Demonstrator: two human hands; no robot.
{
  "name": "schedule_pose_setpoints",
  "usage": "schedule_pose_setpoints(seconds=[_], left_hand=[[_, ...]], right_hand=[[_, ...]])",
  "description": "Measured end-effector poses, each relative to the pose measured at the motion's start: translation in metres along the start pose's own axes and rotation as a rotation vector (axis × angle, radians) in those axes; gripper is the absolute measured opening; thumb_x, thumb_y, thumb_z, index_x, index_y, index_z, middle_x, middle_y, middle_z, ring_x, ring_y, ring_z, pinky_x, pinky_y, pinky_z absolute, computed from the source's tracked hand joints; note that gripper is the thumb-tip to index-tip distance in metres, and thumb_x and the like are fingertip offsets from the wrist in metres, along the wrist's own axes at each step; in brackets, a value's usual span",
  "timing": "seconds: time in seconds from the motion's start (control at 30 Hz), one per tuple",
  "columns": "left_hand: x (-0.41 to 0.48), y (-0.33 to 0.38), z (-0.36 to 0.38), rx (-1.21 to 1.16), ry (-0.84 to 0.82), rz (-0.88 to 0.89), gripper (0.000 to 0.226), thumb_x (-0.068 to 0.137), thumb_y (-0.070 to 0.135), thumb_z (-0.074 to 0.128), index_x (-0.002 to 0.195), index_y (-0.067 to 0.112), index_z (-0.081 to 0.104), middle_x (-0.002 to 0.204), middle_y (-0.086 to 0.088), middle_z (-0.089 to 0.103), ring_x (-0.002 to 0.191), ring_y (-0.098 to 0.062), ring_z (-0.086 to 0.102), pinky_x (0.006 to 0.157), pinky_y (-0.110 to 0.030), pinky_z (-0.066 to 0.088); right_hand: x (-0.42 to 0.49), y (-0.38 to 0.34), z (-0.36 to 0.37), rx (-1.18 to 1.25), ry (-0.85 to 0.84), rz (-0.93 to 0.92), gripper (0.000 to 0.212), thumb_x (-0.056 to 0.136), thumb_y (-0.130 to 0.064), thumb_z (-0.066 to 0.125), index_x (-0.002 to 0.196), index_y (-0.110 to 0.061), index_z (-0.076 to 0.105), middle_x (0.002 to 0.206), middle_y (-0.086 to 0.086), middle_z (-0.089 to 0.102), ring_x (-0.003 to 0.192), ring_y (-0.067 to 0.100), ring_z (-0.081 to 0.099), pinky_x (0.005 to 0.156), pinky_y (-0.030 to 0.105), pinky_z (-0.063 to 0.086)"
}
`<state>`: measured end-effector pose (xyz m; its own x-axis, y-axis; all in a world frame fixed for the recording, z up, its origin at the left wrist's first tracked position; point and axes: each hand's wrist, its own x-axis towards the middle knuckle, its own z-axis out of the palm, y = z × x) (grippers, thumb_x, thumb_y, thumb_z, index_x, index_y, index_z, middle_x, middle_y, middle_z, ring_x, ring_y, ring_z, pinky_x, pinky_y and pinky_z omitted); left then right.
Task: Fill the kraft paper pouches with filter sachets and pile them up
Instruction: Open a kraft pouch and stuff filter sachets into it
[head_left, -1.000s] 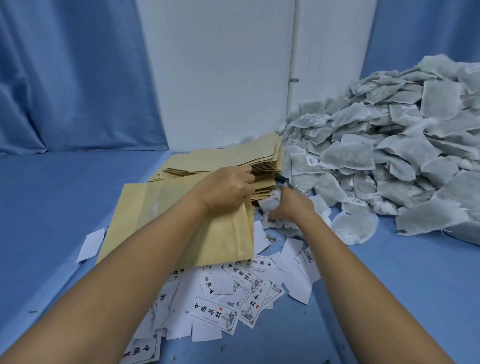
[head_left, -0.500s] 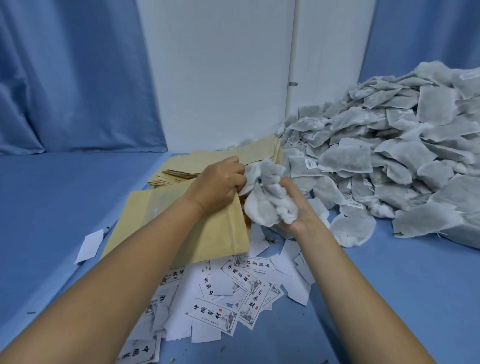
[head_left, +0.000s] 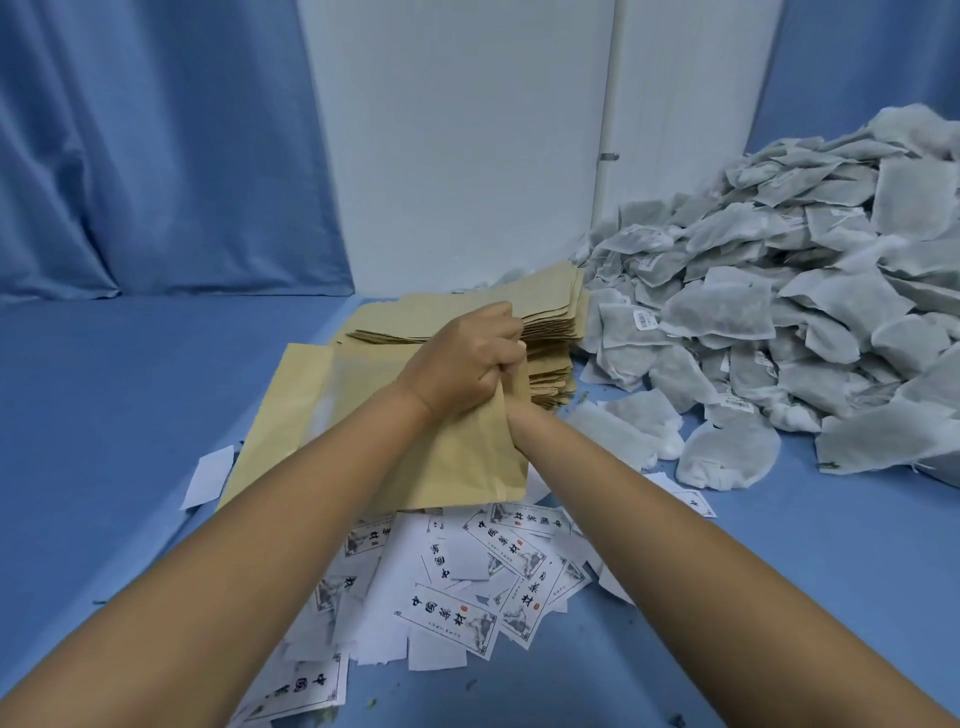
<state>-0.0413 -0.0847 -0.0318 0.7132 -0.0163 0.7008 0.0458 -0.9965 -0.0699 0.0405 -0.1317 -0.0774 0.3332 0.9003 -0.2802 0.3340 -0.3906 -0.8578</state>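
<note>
Kraft paper is pinched in the left grip (head_left: 467, 364), fingers curled round the mouth edge of the pouch (head_left: 457, 457). The right grip is hidden inside the pouch past the wrist, so I cannot tell whether it clasps sachets.

Judgement: keep the mouth wide and taut, push the load to the bottom, then draw out straight. The right forearm (head_left: 597, 467) converges with the left over the pouch, in front of the stack of empty pouches (head_left: 550, 312), heap of filter sachets (head_left: 779, 312) to the right.
</note>
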Motion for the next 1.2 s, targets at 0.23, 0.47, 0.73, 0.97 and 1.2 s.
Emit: schedule_pose_setpoints(seconds=[0.23,0.47,0.73,0.97,1.2], left_hand=[[-0.016,-0.019,-0.022,0.221,0.027,-0.013,0.029,0.074,-0.004,0.036,0.05,0.002,0.05,0.057,-0.013,0.046,0.064,-0.021,0.036,0.046,-0.026,0.028],[-0.009,0.005,-0.002,0.063,0.041,-0.005,0.025,0.069,-0.005,0.035,0.048,0.003,0.047,0.057,-0.012,0.043,0.067,-0.018,0.032,0.051,-0.027,0.025],[-0.037,-0.022,-0.01,0.123,0.062,-0.178,0.025,0.065,-0.015,0.037,0.048,0.002,0.047,0.058,-0.013,0.044,0.067,-0.017,0.033,0.051,-0.03,0.03],[-0.028,-0.023,-0.021,0.158,0.08,-0.172,0.027,0.063,-0.016,0.035,0.049,0.003,0.048,0.058,-0.01,0.042,0.064,-0.018,0.035,0.048,-0.03,0.03],[-0.022,-0.023,-0.033,0.191,0.067,-0.176,0.029,0.06,-0.024,0.038,0.049,0.0,0.049,0.057,-0.013,0.041,0.059,-0.028,0.042,0.044,-0.034,0.033]], right_hand=[[0.009,-0.032,0.007,-0.045,0.019,-0.541,0.046,0.094,0.006,0.042,0.066,-0.028,0.028,0.07,-0.008,0.031,0.084,0.02,0.038,0.074,0.027,0.038],[0.01,-0.006,0.005,-0.088,-0.295,-0.306,0.041,0.1,0.005,0.029,0.066,-0.013,0.041,0.06,0.001,0.045,0.053,0.008,0.048,0.048,0.014,0.04],[0.006,0.026,-0.03,0.547,0.248,-0.445,0.026,0.093,-0.003,0.05,0.07,-0.006,0.062,0.065,0.011,0.066,0.054,0.016,0.063,0.055,0.027,0.054],[0.007,0.069,0.011,-0.405,-0.104,-0.427,0.022,0.079,-0.023,0.075,0.084,-0.005,0.063,0.08,0.013,0.063,0.072,0.021,0.055,0.064,0.03,0.047],[0.007,0.064,0.019,-0.541,0.142,-0.454,0.044,0.085,-0.012,0.06,0.054,-0.03,0.035,0.06,0.0,0.046,0.062,0.022,0.045,0.047,0.023,0.028]])
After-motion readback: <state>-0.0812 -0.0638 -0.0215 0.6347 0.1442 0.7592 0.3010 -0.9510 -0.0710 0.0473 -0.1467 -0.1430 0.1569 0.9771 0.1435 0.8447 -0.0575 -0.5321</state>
